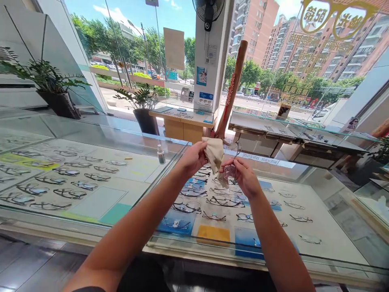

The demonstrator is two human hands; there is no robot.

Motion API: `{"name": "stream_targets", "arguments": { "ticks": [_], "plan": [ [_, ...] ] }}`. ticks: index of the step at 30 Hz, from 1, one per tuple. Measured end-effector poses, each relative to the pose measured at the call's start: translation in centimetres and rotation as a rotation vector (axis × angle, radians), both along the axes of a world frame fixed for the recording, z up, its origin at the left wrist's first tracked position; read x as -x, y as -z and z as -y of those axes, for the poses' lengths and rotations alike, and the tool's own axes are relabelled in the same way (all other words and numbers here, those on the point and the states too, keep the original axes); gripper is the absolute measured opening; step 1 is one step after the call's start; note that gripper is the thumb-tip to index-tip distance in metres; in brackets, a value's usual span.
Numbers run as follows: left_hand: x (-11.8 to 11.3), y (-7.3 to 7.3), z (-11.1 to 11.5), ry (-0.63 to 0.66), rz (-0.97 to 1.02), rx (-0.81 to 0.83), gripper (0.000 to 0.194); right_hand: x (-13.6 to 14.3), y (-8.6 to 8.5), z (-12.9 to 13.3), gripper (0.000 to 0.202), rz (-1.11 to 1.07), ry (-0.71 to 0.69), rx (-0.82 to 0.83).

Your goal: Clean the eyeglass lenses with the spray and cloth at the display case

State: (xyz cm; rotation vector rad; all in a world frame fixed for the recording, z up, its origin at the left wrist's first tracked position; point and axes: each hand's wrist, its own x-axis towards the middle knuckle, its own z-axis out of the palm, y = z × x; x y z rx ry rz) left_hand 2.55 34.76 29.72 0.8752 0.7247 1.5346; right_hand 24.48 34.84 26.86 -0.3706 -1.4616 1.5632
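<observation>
My left hand [196, 156] pinches a beige cleaning cloth [214, 151], which hangs down in loose folds. Just to its right, my right hand [244, 176] grips a pair of eyeglasses [230, 172] with clear lenses and a thin frame. The eyeglasses are turned on end, one lens above my fingers and one below. Cloth and eyeglasses are close together; whether they touch I cannot tell. Both hands are raised above the glass display case [304, 259]. A small spray bottle [161, 154] stands upright on the glass to the left of my left hand.
Inside the case lie several rows of eyeglasses [226, 201] and a yellow card [213, 234]. Another glass case [121, 190] adjoins on the left. Beyond stand a potted plant [146, 117], a low cabinet [182, 129] and a tall wooden post [234, 89].
</observation>
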Motion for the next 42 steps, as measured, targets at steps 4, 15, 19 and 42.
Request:
{"name": "stream_targets", "arguments": {
  "ticks": [4, 15, 19, 42],
  "plan": [
    [-1.9, 1.5, 0.6, 0.005, -0.007, -0.090, 0.031, 0.3, 1.2, -0.5, 0.031, -0.030, 0.001, 0.066],
    [-2.9, 3.9, 2.0, 0.034, -0.179, -0.349, 0.039, 1.3, 3.1, -0.2, 0.036, 0.004, 0.031, 0.054],
    [-3.0, 4.1, 2.4, 0.001, -0.298, -0.408, 0.041, 1.7, 3.5, -0.2, 0.038, 0.022, -0.010, 0.035],
    [-3.4, -0.5, 2.1, 0.336, -0.238, -0.290, 0.045, -0.1, -2.7, -0.1, 0.030, 0.137, -0.207, -0.228]
  ]
}}
